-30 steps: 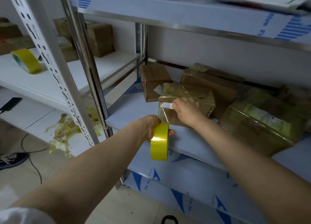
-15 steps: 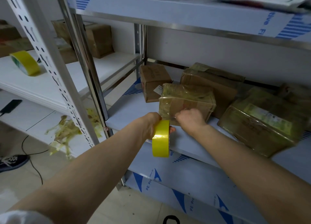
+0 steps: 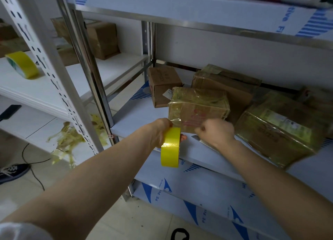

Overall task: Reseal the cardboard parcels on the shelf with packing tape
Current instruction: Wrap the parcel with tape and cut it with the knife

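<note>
Where the middle shelf [image 3: 137,121] comes nearest the person, a cardboard parcel [image 3: 198,108] glossy with yellowish tape stands close to the front edge, one corner turned toward the camera. Just below that corner the left hand [image 3: 159,131] grips a yellow tape roll [image 3: 170,148], thumb and fingers curled round it. The roll is upright and hangs past the shelf edge, and a clear strip [image 3: 176,121] runs from it up to the parcel's front face. The right hand [image 3: 216,131] is balled against the lower front of the parcel, fingers tucked under; whether they pinch anything cannot be told. Behind the parcel sit a small brown box [image 3: 164,83] and a larger carton [image 3: 225,88], and to the right lies a big wrapped package [image 3: 281,131], tilted. On the neighbouring white shelf [image 3: 45,88] rests a second tape roll [image 3: 22,64], with crumpled tape scraps [image 3: 66,140] on the level below and a dark shoe [image 3: 12,171] on the floor.
</note>
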The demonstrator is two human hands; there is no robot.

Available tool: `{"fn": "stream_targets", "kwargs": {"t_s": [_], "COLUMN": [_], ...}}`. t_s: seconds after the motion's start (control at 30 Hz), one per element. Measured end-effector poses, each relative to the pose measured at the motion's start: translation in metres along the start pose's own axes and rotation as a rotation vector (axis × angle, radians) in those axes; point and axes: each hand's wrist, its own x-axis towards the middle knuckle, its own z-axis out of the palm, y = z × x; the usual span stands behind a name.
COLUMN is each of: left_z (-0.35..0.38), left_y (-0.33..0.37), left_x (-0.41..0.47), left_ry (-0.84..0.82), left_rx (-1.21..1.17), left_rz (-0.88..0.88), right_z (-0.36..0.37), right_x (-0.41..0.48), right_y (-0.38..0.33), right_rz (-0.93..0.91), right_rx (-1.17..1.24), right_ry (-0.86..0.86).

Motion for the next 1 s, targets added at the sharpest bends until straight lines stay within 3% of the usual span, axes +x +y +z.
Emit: {"fn": "stream_targets", "kwargs": {"t_s": [0.1,0.13,0.3,0.67,1.0], "left_z": [0.000,0.000,0.000,-0.027,-0.032], "left_y": [0.000,0.000,-0.001,-0.018,-0.017], "left_x": [0.001,0.002,0.004,-0.002,-0.009], "left_ry": [0.005,0.003,0.000,0.065,0.075], "left_rx": [0.017,0.021,0.045,0.164,0.167], "left_rz": [0.010,0.010,0.000,-0.032,0.010], "right_z": [-0.032,-0.040,-0.034,-0.012,-0.008], "right_x": [0.016,0.028,0.074,0.083,0.079], "right_y": [-0.027,-0.034,-0.052,-0.052,-0.059], "right_rz": [-0.204,-0.279,-0.410,-0.450,-0.334], "right_rx": [0.280,0.307,-0.032,-0.123,-0.138], "right_ry": [0.322,0.356,-0.026,0.052,0.113]}}
